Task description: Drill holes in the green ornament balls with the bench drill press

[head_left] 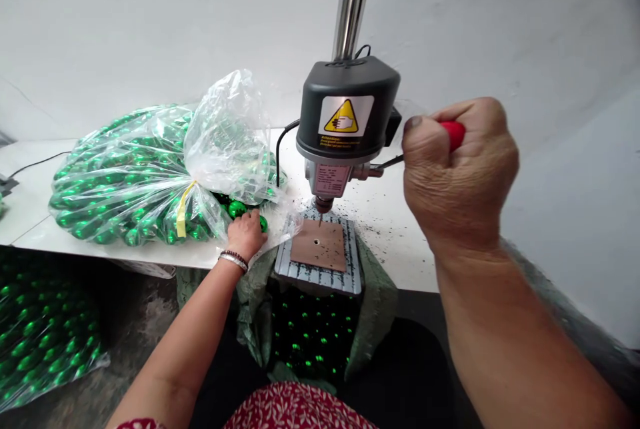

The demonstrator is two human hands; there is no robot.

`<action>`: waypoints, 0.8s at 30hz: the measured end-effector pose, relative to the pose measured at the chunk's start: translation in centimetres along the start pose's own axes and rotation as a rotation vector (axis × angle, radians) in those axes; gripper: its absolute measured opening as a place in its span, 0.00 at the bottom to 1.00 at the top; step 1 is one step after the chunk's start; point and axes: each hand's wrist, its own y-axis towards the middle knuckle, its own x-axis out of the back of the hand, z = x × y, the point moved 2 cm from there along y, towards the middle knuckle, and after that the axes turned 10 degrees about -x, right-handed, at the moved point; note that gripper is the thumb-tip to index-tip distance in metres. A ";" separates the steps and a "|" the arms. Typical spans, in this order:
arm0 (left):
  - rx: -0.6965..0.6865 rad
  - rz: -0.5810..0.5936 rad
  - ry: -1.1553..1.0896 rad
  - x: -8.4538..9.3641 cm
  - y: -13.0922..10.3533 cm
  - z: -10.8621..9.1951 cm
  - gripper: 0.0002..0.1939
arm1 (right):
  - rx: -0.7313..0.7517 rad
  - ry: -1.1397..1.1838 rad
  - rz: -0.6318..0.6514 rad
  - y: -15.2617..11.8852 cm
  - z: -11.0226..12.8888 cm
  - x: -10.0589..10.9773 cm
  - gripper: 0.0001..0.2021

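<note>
My right hand [460,172] is wrapped in a fist around the red knob [454,135] of the bench drill's feed lever. My left hand [246,234] reaches to the mouth of a clear plastic bag, fingers curled over a shiny green ball [263,223]; its fingertips are hidden. Another green ball [236,209] lies just beyond those fingers. Between my hands stands the drill press [347,116], its thin bit [321,220] pointing down above a brown board [325,252] with a small hole. That board rests on the grooved metal base [353,262], with no ball on it.
The large clear bag [125,182] of green balls, with a yellow tie [183,212], covers the left of the white table [400,242]. Dark shavings litter the tabletop. Below the base, a dark green sack [373,309] holds several green balls. Another bag [45,329] lies lower left.
</note>
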 end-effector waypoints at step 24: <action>-0.273 -0.143 -1.279 -3.6 -3.0 -3.5 0.31 | -0.017 0.082 0.028 -0.2 0.2 0.3 0.10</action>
